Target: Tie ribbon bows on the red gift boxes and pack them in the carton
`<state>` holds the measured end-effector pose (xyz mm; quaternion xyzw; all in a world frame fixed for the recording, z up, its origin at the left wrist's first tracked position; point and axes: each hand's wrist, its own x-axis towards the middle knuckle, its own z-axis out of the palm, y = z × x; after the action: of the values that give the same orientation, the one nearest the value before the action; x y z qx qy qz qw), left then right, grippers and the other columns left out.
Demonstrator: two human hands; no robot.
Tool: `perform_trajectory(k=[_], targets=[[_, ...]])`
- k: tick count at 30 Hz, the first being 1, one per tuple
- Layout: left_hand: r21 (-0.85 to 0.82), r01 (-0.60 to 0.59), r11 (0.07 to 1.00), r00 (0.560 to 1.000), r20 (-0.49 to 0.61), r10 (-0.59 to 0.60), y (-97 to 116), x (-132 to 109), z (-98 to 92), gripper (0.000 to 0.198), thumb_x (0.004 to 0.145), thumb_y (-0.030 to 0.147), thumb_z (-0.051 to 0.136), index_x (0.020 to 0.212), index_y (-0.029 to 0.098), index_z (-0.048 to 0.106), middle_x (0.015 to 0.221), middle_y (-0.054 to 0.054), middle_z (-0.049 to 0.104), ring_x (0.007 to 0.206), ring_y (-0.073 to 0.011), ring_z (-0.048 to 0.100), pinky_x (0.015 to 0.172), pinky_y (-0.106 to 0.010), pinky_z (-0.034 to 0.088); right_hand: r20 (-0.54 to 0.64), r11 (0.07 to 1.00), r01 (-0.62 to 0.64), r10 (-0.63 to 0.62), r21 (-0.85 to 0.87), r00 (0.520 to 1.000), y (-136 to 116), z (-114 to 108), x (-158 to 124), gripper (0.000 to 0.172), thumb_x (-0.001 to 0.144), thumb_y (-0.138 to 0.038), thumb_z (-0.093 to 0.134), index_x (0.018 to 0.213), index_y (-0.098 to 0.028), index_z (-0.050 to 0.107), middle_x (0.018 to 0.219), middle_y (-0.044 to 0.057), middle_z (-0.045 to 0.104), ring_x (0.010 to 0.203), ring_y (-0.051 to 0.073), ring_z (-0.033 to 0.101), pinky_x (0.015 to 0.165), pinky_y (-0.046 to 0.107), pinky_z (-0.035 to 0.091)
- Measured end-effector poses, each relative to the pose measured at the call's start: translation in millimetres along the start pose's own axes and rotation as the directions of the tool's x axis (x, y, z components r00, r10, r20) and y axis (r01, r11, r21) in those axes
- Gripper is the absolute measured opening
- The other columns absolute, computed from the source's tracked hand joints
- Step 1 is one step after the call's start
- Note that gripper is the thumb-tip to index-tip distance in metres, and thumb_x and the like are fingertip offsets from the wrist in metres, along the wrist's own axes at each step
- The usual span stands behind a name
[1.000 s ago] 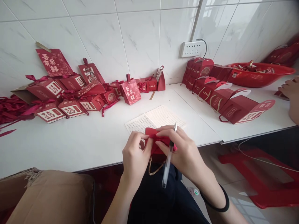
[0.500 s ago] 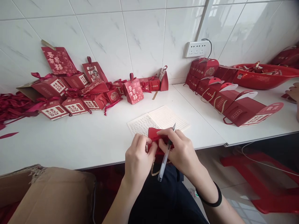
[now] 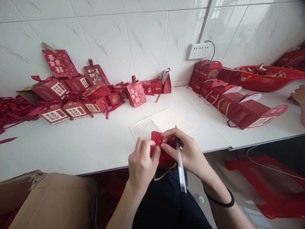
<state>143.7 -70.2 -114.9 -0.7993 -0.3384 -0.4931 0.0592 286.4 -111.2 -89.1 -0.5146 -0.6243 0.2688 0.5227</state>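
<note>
A red gift box (image 3: 166, 155) with a twisted gold cord handle (image 3: 165, 174) is held at the table's front edge, partly hidden by my hands. My left hand (image 3: 143, 159) pinches a red ribbon (image 3: 158, 144) at the top of the box between thumb and forefinger. From the other side, the thumb and a finger of my right hand (image 3: 192, 152) close on the same ribbon. A clear pen (image 3: 180, 168) with a black grip is tucked between the right fingers, pointing down. Just behind the box lies an open notebook (image 3: 172, 119), its left page written on.
Finished red gift boxes (image 3: 76, 109) are piled at the left beside loose ribbons (image 3: 17, 109). Another row of boxes (image 3: 224, 97) and a red basin (image 3: 264, 79) stand at the right. A cardboard carton (image 3: 57, 197) sits lower left. Another person's hand (image 3: 299, 95) shows far right.
My right fingers have moved in to the ribbon near my left fingertips. The pen has swung, its lower end now further right. More of the ribbon and cord handle shows.
</note>
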Motion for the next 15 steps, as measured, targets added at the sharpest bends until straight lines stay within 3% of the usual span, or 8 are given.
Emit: perform_trajectory(k=[6, 15], targets=[[0.013, -0.018, 1.0, 0.998, -0.056, 0.018, -0.6, -4.6, 5.2, 0.012, 0.082, 0.01, 0.058, 0.084, 0.018, 0.05, 0.075, 0.0, 0.055, 0.062, -0.0082, 0.058, 0.048, -0.016, 0.042, 0.039, 0.998, -0.012, 0.009, 0.068, 0.999, -1.3, -0.6, 0.6, 0.01, 0.089, -0.029, 0.056, 0.094, -0.02, 0.057, 0.075, 0.0, 0.059, 0.069, 0.013, 0.056, 0.062, 0.024, 0.045], [-0.054, -0.061, 0.997, 0.992, -0.117, 0.055, -1.4, -10.6, 7.5, 0.016, 0.08, 0.005, 0.061, 0.088, 0.017, 0.053, 0.077, -0.002, 0.057, 0.066, -0.0091, 0.06, 0.052, -0.016, 0.046, 0.062, 0.988, -0.05, 0.041, 0.15, 0.997, 2.6, -0.9, 2.6, 0.015, 0.081, -0.021, 0.063, 0.094, -0.021, 0.057, 0.078, 0.0, 0.058, 0.072, 0.014, 0.056, 0.065, 0.026, 0.047]])
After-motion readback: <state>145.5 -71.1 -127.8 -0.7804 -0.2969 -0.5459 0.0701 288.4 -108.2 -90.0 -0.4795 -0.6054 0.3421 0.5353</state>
